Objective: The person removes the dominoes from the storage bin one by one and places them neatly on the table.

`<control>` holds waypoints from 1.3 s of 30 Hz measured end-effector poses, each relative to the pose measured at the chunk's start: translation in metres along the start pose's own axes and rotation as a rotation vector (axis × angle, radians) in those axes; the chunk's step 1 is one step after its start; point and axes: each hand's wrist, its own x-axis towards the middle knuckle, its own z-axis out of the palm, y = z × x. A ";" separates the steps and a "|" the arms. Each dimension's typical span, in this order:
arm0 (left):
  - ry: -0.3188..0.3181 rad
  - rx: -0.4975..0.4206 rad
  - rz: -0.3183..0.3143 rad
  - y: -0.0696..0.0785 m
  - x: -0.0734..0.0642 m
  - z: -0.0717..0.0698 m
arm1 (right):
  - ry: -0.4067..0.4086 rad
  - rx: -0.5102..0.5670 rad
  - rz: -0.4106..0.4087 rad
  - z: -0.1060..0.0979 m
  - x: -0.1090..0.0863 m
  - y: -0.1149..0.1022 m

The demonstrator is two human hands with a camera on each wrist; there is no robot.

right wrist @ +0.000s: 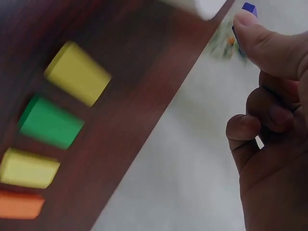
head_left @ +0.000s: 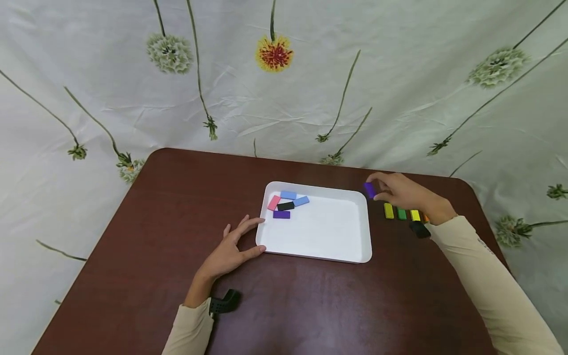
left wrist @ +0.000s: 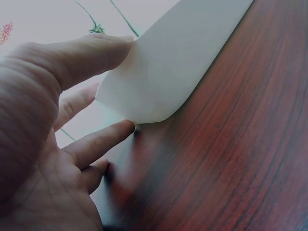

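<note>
In the head view my right hand pinches a purple block between thumb and fingers, just beyond the right rim of a white tray. The right wrist view shows only a bit of that purple block past the thumb. My left hand has its fingers spread, and its fingertips touch the tray's left side; the left wrist view shows the thumb at the tray wall. Inside the tray, towards its left, lie two blue blocks, a pink block, a black block and a purple block.
Right of the tray stands a row of blocks on the brown table: dark yellow, green, bright yellow and orange, the last partly hidden by the right wrist in the head view. A flowered cloth hangs behind the table.
</note>
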 end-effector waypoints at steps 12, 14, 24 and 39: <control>-0.005 0.000 -0.018 0.001 0.000 0.001 | 0.015 -0.050 0.146 -0.006 -0.056 0.056; -0.002 0.002 -0.019 0.001 0.000 0.001 | 0.025 -0.059 0.167 -0.006 -0.064 0.064; 0.000 0.010 -0.021 0.000 0.000 0.001 | 0.015 -0.089 0.257 0.000 -0.094 0.099; -0.005 -0.014 -0.013 0.000 0.002 0.001 | -0.036 -0.086 0.325 0.013 -0.115 0.126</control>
